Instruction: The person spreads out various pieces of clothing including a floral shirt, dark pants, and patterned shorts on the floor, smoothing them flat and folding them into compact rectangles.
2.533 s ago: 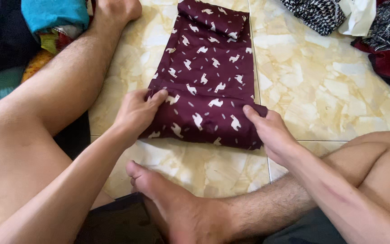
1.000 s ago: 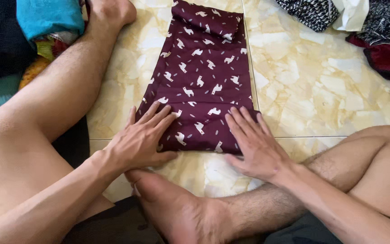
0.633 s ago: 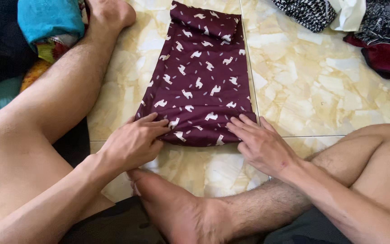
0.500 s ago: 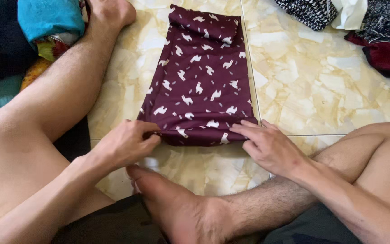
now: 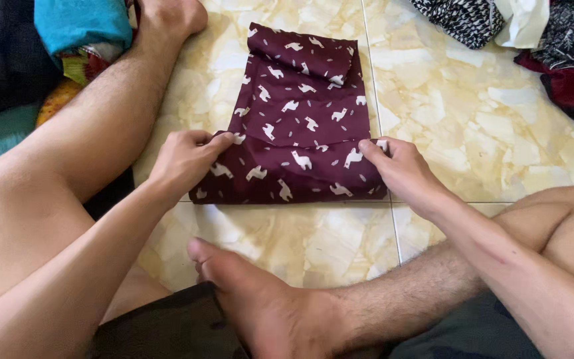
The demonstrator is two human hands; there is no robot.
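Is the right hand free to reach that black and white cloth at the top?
Probably not right now: the right hand is pinching the maroon cloth's folded edge. The tiled floor between it and the black-and-white cloth looks bare.

Marble-tile floor point(image 5: 499, 133), maroon cloth point(image 5: 300, 133), perhaps clothes point(image 5: 566, 40)

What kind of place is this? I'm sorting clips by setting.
Probably a home floor: a person sits on cream marble-look tiles, both hands folding a maroon patterned cloth, with piles of clothes lying around.
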